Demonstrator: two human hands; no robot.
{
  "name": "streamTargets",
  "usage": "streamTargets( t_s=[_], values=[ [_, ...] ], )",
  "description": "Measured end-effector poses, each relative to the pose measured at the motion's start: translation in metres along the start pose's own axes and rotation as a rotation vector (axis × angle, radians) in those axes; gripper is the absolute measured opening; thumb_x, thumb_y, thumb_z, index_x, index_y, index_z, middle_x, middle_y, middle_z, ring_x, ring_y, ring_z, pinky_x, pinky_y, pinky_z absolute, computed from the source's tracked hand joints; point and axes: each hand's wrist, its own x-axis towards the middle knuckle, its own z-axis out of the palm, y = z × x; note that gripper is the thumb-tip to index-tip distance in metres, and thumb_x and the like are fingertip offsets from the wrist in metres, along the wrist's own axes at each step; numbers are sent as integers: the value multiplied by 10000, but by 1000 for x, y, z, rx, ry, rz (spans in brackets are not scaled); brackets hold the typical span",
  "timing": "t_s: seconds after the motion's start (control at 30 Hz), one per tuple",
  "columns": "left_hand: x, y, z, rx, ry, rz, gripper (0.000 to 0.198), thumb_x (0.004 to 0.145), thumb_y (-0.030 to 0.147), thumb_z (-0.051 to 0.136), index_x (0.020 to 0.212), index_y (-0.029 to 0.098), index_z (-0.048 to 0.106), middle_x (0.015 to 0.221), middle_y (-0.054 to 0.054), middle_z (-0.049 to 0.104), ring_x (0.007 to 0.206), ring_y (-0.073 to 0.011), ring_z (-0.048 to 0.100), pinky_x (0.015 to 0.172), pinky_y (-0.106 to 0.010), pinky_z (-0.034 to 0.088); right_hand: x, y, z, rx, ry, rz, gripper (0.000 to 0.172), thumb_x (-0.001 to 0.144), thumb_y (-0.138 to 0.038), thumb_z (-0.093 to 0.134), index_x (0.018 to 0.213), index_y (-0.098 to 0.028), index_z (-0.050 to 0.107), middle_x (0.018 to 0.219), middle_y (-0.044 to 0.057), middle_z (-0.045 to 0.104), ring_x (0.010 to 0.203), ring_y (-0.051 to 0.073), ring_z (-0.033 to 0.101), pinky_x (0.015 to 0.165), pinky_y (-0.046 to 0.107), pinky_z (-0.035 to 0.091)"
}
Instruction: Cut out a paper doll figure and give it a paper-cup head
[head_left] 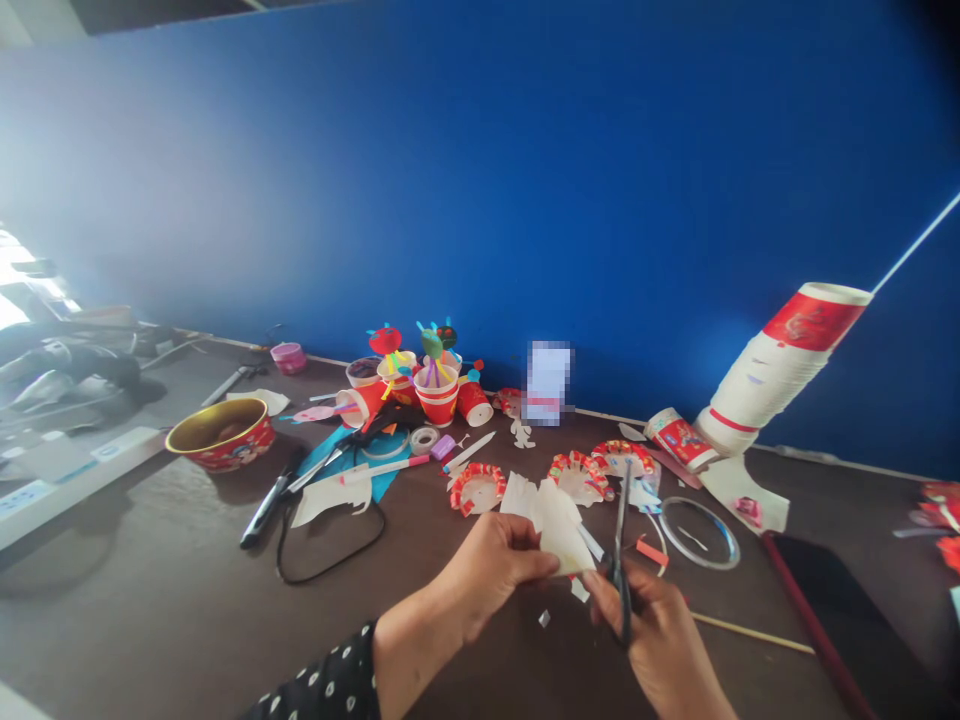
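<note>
Left hand [491, 555] slants up rightward from the bottom edge, right hand [654, 605] tilts up leftward from lower right, and the right grips dark-handled scissors [620, 550], blades pointing up, beside off-white paper [564, 528] at lower centre, pinched between the left's thumb and fingers.

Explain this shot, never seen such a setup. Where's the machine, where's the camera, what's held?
There's no machine: these are a person's two bare hands. The one picture comes from a camera on their head, looking forward and down. The left hand pinches paper; the right hand holds scissors, blades pointing away from the person. On the dark table are a bowl, a leaning cup stack and a phone. Behind stands a blue wall.
</note>
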Motion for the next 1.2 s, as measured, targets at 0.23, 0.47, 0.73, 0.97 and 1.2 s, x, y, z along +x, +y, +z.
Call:
streamTargets(
  t_s=[0.23,0.47,0.73,0.97,1.2],
  values=[
    [10,12,-22,-152,114,155,117,600,210,645,605,122,569,474,32,486,433,-47,390,450,-192,245,-3,6,2,-135,-180,54,473,699,-603,464,521,-167,496,439,-38,444,438,102,383,434,211,285],
    [6,20,-19,-257,173,139,152,602,231,652,572,118,555,443,31,471,413,-44,358,448,-202,221,-6,8,1,-161,-341,96,475,660,-647,475,529,-191,443,447,-40,435,432,105,404,409,205,294],
    [5,18,-17,-298,194,163,148,612,211,655,573,117,549,470,20,495,441,-51,393,473,-204,253,-10,1,9,-228,-315,84,396,684,-533,495,500,-195,401,426,-59,377,396,87,346,405,206,269],
    [2,14,-11,-264,166,125,150,606,229,662,587,116,565,489,14,509,453,-62,425,481,-213,279,-9,-4,8,-234,-309,80,386,678,-477,539,455,-190,407,395,-56,395,381,84,363,391,200,277],
    [1,14,-9,-287,130,85,166,589,249,676,594,115,579,497,7,519,457,-65,433,479,-214,278,-8,0,7,-206,-336,95,450,677,-581,499,468,-193,412,390,-51,405,371,85,370,388,198,275]
  ],
)
